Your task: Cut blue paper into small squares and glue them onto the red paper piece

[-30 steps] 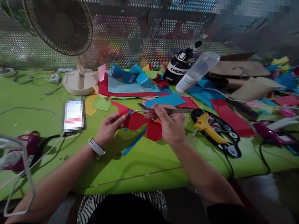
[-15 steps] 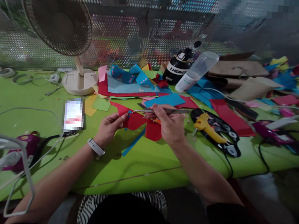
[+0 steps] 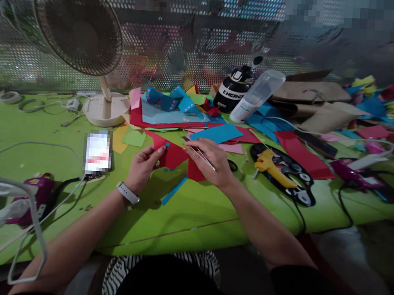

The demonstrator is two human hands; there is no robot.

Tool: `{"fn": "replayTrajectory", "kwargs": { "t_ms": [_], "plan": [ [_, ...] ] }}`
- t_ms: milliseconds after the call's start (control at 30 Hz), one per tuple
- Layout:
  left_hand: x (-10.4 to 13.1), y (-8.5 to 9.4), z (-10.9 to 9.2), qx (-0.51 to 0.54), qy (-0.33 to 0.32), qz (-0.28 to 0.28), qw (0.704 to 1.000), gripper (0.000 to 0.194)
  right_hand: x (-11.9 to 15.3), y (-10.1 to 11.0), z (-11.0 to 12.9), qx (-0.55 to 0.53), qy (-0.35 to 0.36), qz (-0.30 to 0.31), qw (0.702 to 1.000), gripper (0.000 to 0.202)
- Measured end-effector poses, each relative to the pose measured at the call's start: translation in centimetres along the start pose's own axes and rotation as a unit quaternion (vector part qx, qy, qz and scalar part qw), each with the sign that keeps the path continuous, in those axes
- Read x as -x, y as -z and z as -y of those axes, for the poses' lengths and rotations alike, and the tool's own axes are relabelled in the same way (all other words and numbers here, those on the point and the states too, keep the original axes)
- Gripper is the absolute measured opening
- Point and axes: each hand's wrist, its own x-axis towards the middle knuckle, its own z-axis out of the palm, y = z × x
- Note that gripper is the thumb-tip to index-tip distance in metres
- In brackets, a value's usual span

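Observation:
My left hand (image 3: 144,167) pinches the left edge of a folded red paper piece (image 3: 176,156), held just above the table. Small blue paper bits (image 3: 167,144) sit on that red paper near my thumb. My right hand (image 3: 214,161) is closed around metal tweezers (image 3: 207,161), which now lie slanted along the palm. Its fingertips are at the right edge of the red paper; whether they grip it I cannot tell. Under the right hand is another red paper part (image 3: 195,170), partly hidden. Below, a narrow blue paper strip (image 3: 174,191) lies on the green table (image 3: 178,222).
A yellow glue gun (image 3: 276,169) rests on a black palette-shaped mat (image 3: 303,173) at right. Behind are coloured paper sheets (image 3: 221,132), a black bottle (image 3: 231,89) and a clear bottle (image 3: 257,98). A fan (image 3: 107,109), phone (image 3: 97,152) and purple power strip (image 3: 33,199) stand left.
The tweezers have swung from pointing at the blue bits to lying back in my right palm. The right fingertips have moved left to the red paper's edge. My left hand stays nearly still.

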Motion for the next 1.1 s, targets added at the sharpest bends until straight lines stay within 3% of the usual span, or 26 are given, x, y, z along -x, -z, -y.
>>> {"fn": "replayTrajectory", "kwargs": {
  "t_ms": [200,367,433,767,933,1100],
  "plan": [
    [0.1,0.2,0.3,-0.055,-0.004,0.032,0.998,0.034,0.1,-0.4,0.1,0.002,-0.01,0.019,1.0,0.021],
    [0.0,0.1,0.1,-0.043,-0.022,-0.016,0.999,0.037,0.2,-0.8,0.7,-0.031,-0.054,0.005,0.998,0.024],
    [0.0,0.0,0.0,-0.033,-0.02,-0.022,0.999,0.037,0.3,-0.9,0.9,-0.025,-0.043,0.02,0.999,0.025],
    [0.2,0.1,-0.1,-0.034,-0.008,0.052,0.998,0.035,0.7,-1.3,1.0,0.071,0.063,0.045,0.994,0.023],
    [0.4,-0.1,-0.6,-0.066,-0.042,0.064,0.995,0.031,0.8,-1.4,0.9,0.081,0.074,0.04,0.993,0.025],
    [0.3,0.2,-1.6,-0.046,-0.009,0.077,0.996,0.047,-0.8,-0.1,0.4,0.059,0.078,0.074,0.992,0.026]
  ]
}}
